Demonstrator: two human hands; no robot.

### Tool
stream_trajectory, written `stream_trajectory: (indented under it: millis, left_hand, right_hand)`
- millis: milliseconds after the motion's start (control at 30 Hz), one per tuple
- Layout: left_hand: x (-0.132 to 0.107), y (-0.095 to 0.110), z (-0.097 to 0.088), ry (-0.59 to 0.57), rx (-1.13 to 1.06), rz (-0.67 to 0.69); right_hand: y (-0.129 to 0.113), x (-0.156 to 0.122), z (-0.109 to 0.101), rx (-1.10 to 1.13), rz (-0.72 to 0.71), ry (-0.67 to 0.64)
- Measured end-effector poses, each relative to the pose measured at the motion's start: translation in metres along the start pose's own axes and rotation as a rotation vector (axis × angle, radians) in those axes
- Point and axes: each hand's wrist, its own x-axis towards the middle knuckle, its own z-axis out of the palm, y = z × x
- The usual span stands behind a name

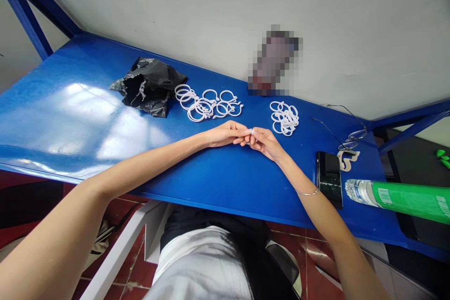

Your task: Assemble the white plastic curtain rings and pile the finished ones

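Above the blue table [211,178] my left hand [228,133] and my right hand [266,142] meet, fingertips pinched together around a small white ring [251,131]. Most of that ring is hidden by my fingers, with only a bit showing between them. Beyond my left hand lies a loose group of white plastic rings [198,108] with small clasp ends, like curtain rings. A tighter pile of similar white rings [290,119] sits just past my right hand.
A crumpled black plastic bag [158,77] lies open left of the rings. On the right are eyeglasses [356,134], a phone [328,180], a cream-coloured flat piece [348,160] and a green-labelled bottle [411,199]. Blurred-out item [274,63] stands against the wall.
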Motion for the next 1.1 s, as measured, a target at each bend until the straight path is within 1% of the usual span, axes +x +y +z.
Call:
stream_trajectory:
  millis: [367,667,1100]
  left_hand:
    - [-0.0004,-0.0013,-0.0023,-0.021,-0.037,0.014]
    - [-0.0003,-0.0034,-0.0036,-0.059,-0.016,0.032]
    - [-0.0007,-0.002,-0.0024,-0.038,0.016,0.009]
  right_hand:
    - [-0.0011,-0.0008,0.0006,-0.001,-0.01,-0.01]
    - [0.0,-0.0006,-0.0003,-0.036,0.006,0.003]
    - [0.0004,-0.0013,-0.0008,-0.051,0.001,-0.015]
